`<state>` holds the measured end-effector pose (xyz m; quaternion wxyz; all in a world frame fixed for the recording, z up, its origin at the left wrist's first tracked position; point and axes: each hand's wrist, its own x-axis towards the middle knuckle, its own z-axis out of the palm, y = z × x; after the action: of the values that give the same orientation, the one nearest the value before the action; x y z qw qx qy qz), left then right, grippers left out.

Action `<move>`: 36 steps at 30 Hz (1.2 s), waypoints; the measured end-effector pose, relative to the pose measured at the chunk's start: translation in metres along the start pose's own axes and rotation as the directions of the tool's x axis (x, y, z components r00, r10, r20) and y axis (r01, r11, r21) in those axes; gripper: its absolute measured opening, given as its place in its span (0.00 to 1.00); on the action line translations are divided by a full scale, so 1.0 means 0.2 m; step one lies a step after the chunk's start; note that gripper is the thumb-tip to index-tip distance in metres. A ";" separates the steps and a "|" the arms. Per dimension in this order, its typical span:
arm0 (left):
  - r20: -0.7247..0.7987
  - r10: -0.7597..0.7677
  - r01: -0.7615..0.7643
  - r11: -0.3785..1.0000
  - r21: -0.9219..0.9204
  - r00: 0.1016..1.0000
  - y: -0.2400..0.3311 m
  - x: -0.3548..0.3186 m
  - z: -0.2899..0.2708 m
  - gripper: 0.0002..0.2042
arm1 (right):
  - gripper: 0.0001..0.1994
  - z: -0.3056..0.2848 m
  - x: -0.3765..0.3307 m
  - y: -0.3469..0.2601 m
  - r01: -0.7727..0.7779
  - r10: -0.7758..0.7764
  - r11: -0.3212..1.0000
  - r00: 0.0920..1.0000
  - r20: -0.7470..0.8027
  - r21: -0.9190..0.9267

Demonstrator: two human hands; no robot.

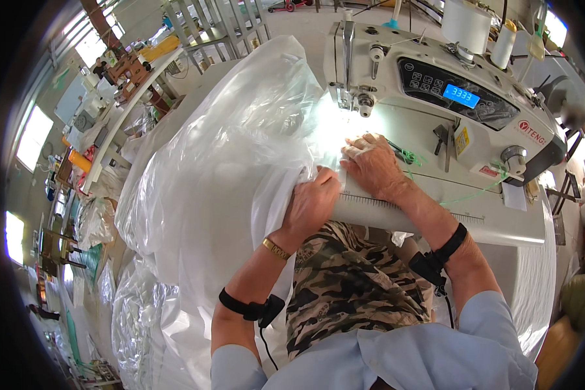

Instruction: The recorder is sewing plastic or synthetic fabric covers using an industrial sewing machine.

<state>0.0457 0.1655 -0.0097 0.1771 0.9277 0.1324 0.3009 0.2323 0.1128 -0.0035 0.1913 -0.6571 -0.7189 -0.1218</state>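
My left hand (313, 200) is closed on the edge of a translucent white plastic sheet (221, 162), bunched at the front edge of the sewing machine's bed. Farther right, my right hand (376, 166) lies palm down, its fingers spread over the material just in front of the needle area. The sewing machine (377, 75) has a bright lamp at its needle, and the glare hides the stitching spot. Beside my right hand is a tangle of green thread (409, 156) by a dark, slim tool whose kind I cannot make out.
A black-handled tool (441, 135) lies on the machine bed near a lit control panel (461, 95). White thread cones (466, 27) stand on top. The large sheet drapes down on the left. Behind it are a metal rack (218, 29) and a cluttered workbench (120, 123).
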 end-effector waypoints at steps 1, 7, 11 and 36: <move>-0.002 0.015 -0.015 1.000 0.024 1.000 -0.01 0.02 0.01 0.03 | 0.14 0.00 0.00 0.00 -0.010 0.010 1.000 1.000 0.004 -0.010; 0.027 0.014 -0.017 0.989 0.145 1.000 -0.08 0.17 0.02 0.03 | 0.13 0.03 -0.01 0.01 -0.005 0.005 1.000 0.999 -0.034 0.000; 0.023 0.007 -0.011 0.984 0.177 1.000 -0.11 0.26 0.02 0.03 | 0.13 0.02 0.00 0.02 -0.023 0.023 1.000 1.000 0.015 -0.006; -0.183 -0.164 0.224 0.898 0.379 0.969 -0.46 0.41 0.02 0.06 | 0.12 -0.17 -0.19 0.06 -0.618 0.607 0.765 0.786 -0.118 -0.181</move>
<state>0.1003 0.2768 -0.0084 0.0043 0.9018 0.2952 0.3156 0.2505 0.0660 0.0087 0.1691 -0.8684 -0.4430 -0.1450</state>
